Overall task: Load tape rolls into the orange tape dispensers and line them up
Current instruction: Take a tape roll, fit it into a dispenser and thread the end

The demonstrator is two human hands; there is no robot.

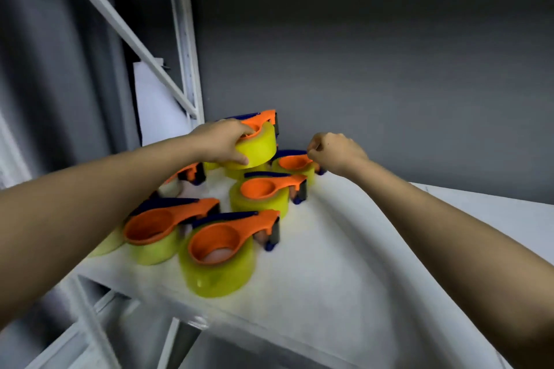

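White shelving [344, 263] fills the lower part of the view, set against a dark grey wall [389, 54], with a white metal upright [187, 48] and a slanted brace [120, 21] at the back left corner.

Nearest on the shelf stands a loaded dispenser [220, 252]: an orange frame with a blue strip along its handle, seated in a yellow-green roll of tape. Just to its left sits a second one [153, 231], the two almost touching. Both have their cutter ends pointing right, which looks like the start of a row. A third loaded dispenser [263, 192] stands behind them, turned the same way, and a fourth [295, 163] lies just beyond it. Another orange frame [189, 174] shows partly behind the left forearm; I cannot tell whether it carries tape.

Farther back, the left hand [223, 141] grips a dispenser with its roll [257, 144], thumb along the lower rim and fingers curled over the top into the orange hub. It is held raised above another roll, probably so it can be set down without knocking the others. The right hand [334, 151] is loosely curled, its fingertips at the cutter end of the fourth dispenser; whether it pinches anything is unclear, though it seems placed to steady or nudge that piece into line.

Most dispensers already hold tape, so the work left appears to be straightening the group.
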